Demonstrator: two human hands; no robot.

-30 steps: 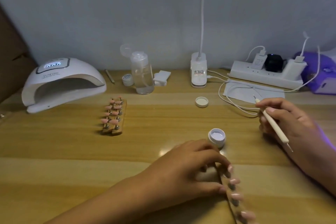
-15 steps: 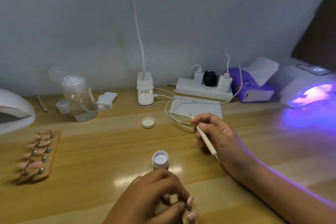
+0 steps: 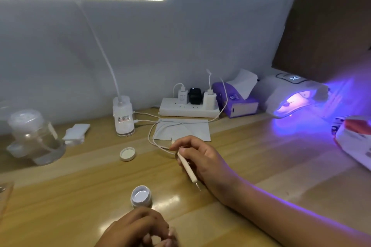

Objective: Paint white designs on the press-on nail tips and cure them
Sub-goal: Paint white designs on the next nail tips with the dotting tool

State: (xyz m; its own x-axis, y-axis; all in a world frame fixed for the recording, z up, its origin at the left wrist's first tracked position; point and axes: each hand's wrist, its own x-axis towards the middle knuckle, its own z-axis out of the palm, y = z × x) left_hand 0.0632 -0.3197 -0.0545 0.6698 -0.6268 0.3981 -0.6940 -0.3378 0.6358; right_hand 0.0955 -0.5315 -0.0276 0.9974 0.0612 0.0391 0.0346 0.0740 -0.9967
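The right hand (image 3: 202,160) pinches the thin white pen (image 3: 187,168) w/ thumb & fingers up near its top half. The pen's sharp little metal end points down at the table (image 3: 80,186) & is close to it; can't tell if it touches. The pen looks light & stiff, so it won't bend, but it is skinny & smooth & could slip or roll. Prob best to hold it lower down, like a pencil, for small neat marks. The metal end is thin & could get bent, so press soft. The little paint pot (image 3: 141,196) stands open just behind the left hand (image 3: 138,228), w/ white paint inside. Its lid (image 3: 127,154) lies w/ its inside up further back, well apart. The pot is small & prob very light, so a bump could knock it over: dip straight down & hold its side wall if it wobbles. The left hand sits at the bottom edge w/ fingers curled in; can't tell if it holds something, b/c what is under it is hidden. So the nail tips are not plain to see here. They are prob thin, bendy & slick, so touch the edges only, never the wet top. The cure lamp (image 3: 291,94) glows purple far off to the right, at the back of the table
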